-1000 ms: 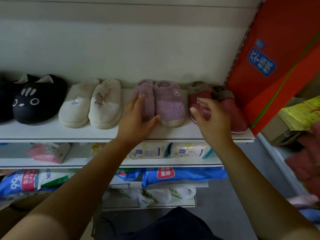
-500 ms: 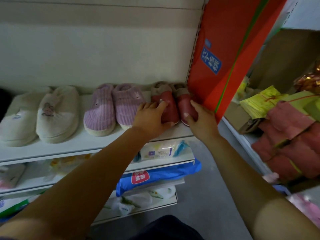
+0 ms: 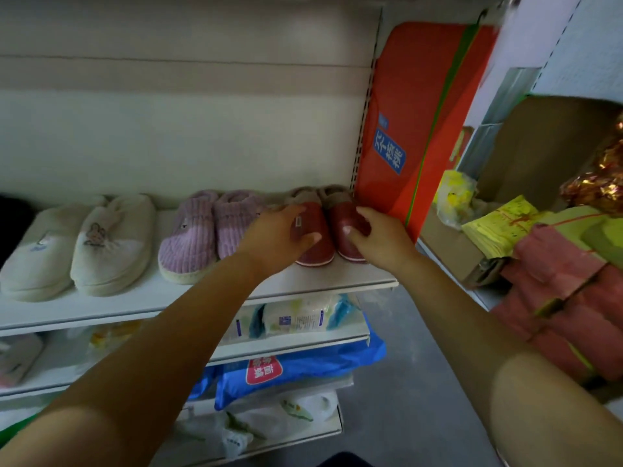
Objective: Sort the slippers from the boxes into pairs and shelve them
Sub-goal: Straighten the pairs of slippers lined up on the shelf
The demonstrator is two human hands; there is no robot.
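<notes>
Left hand (image 3: 276,230) and right hand (image 3: 374,237) each cup one shoe of the red slipper pair (image 3: 318,252) at the shelf's (image 3: 354,278) 3 o'clock end, beside the orange box (image 3: 421,112); advisable: squeeze sides together, toes level toward 6 o'clock, clear of purple pair (image 3: 188,237) at 9 o'clock.

— What's lost near the red slippers (image 3: 320,220)?
— The left hand (image 3: 274,235) covers the toe of the purple slipper (image 3: 236,220) beside them.
— And far left of them?
— A black shape (image 3: 13,227), cut by the edge. The print on their tag (image 3: 298,222) is too small to read.
</notes>
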